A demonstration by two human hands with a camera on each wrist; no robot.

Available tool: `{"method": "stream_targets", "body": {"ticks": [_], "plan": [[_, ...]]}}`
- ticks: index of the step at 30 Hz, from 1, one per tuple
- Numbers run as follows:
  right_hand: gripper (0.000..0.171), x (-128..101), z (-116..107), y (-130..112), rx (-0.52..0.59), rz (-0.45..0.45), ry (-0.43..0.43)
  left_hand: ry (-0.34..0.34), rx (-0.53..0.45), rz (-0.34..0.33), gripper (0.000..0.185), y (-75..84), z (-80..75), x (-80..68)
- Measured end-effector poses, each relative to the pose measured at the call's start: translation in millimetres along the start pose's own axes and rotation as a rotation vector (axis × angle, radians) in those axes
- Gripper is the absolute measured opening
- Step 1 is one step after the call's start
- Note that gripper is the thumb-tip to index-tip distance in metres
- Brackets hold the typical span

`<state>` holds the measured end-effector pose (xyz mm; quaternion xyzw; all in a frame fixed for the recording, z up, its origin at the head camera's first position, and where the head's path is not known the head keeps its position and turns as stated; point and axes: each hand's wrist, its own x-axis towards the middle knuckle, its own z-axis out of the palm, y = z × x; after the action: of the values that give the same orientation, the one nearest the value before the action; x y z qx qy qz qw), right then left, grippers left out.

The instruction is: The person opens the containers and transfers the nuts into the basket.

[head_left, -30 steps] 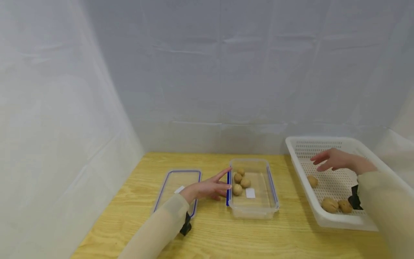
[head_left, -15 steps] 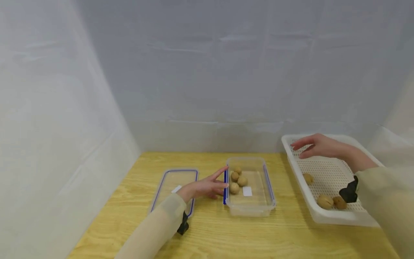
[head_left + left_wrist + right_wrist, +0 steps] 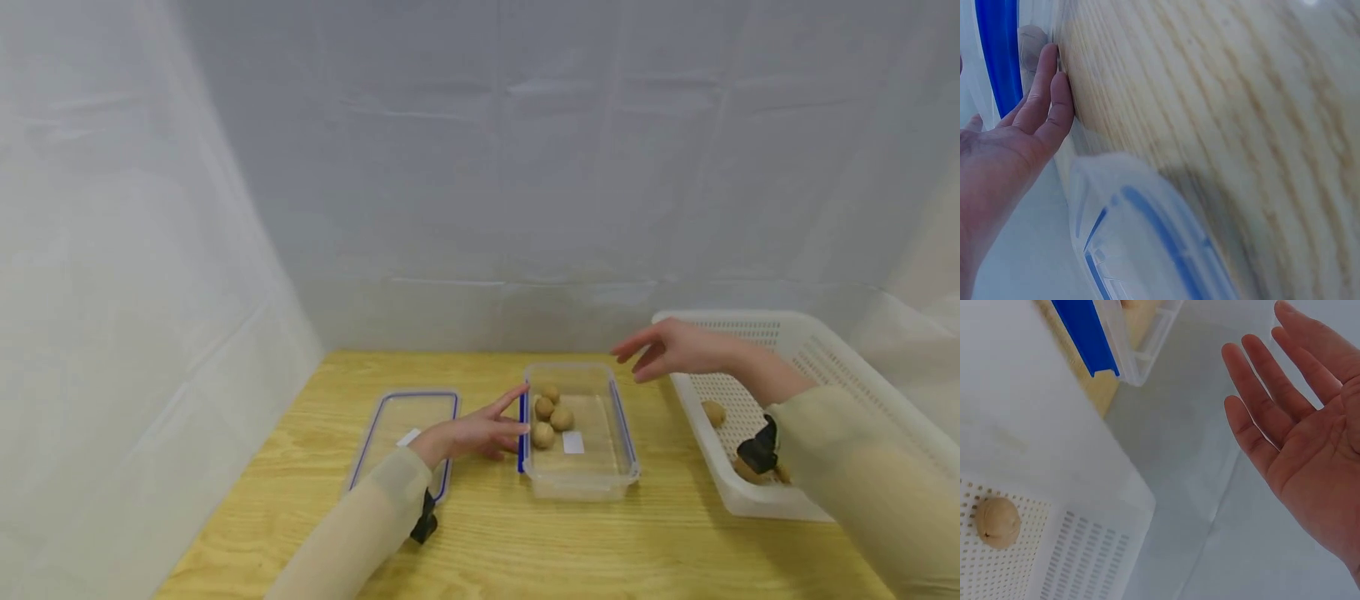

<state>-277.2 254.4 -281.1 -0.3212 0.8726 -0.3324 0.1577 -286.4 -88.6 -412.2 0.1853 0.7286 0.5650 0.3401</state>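
A clear container (image 3: 592, 487) with blue side clips stands on the table, several walnuts (image 3: 561, 418) gathered along its left side. My left hand (image 3: 480, 435) has its fingers spread and straight, the tips against the container's left wall; in the left wrist view those fingers (image 3: 1041, 94) lie beside the blue clip. My right hand (image 3: 686, 346) hovers at the basket's far left corner, to the right of the container. Its palm in the right wrist view (image 3: 1322, 456) is bare, fingers extended. A walnut (image 3: 997, 522) lies on the perforated basket floor.
A white plastic basket (image 3: 696, 425) stands on the right with a few walnuts, some partly hidden by the right wrist's black camera (image 3: 759, 448). Left of the container lies a clear lid (image 3: 397, 410) with a blue seal, partly under the left forearm. White sheeting (image 3: 480, 167) hangs behind.
My right hand has risen out of the basket and moved left to its far left corner, holding nothing. The left hand stays at the container. The view shifted slightly.
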Motion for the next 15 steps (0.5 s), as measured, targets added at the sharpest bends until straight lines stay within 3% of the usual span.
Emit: {"method": "stream_targets", "body": {"ticks": [15], "plan": [[0.039,42,36,-17,-0.034,-0.042,-0.122,-0.023,0.0,0.019,0.078,1.2,1.2,-2.1]]}}
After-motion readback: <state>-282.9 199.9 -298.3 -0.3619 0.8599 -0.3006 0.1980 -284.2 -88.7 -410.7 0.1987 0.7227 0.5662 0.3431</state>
